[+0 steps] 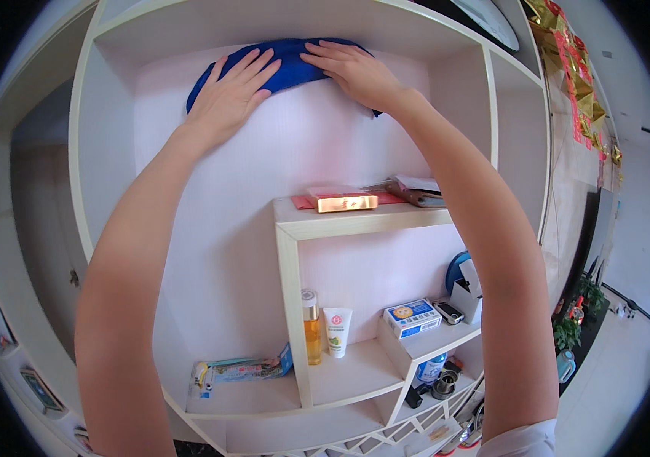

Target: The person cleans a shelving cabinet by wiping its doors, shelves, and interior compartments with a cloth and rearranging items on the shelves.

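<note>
A blue cloth [293, 67] lies spread against the upper back panel of a white shelf unit [216, 228]. My left hand [233, 94] presses flat on its left part, fingers spread. On the cloth's right part rests my right hand [356, 71], also flat, with fingers slightly apart. Neither hand is closed around the cloth; both palms face the panel and are hidden. One corner of the cloth hangs below my right wrist.
Below, an inner ledge [359, 225] holds a gold-edged box [346, 200] and a brown wallet-like item [416, 193]. Lower compartments hold a bottle of amber liquid [311, 334], a white tube [337, 331], a blue-and-white box [412, 317] and a blister-packed item [239, 370]. Plants [567, 334] stand far right.
</note>
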The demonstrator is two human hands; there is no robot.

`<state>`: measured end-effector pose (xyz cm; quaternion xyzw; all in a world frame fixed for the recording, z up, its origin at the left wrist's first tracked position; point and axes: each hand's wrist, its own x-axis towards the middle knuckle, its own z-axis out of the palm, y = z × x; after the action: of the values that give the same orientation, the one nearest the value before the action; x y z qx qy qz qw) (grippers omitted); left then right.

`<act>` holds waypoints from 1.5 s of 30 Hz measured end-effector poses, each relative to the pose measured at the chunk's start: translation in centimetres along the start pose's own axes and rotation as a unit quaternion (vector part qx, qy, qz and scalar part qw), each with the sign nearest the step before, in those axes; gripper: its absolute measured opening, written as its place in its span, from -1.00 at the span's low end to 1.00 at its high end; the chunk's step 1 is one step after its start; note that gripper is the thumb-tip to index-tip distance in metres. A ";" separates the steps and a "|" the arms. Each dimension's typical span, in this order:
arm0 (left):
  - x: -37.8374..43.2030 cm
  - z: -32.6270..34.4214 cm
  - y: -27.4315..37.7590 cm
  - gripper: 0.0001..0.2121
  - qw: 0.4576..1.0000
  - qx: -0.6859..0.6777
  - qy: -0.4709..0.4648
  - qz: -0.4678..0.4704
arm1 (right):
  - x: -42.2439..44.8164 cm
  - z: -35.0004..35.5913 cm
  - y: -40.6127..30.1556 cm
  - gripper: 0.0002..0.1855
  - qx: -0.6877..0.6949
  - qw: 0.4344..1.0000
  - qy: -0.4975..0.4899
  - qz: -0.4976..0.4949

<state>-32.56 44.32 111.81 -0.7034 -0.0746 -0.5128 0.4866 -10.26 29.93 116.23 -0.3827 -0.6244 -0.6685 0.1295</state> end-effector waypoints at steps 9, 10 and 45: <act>4.3 1.8 3.4 -0.54 0.999 -0.029 0.011 0.019 | -4.1 -1.3 3.4 -0.54 -0.006 0.999 -0.005 0.045; 4.6 2.0 3.8 -0.54 0.999 -0.031 0.013 0.020 | -4.4 -1.4 3.7 -0.55 -0.004 0.999 -0.007 0.048; 8.3 4.8 9.3 -0.57 0.994 -0.094 0.048 0.018 | -9.2 -3.5 5.1 -0.50 0.018 0.978 -0.069 0.195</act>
<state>-19.96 39.95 112.73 -0.7220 0.0096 -0.5416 0.4303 -1.96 22.90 114.08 -0.5398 -0.5567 -0.5914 0.2211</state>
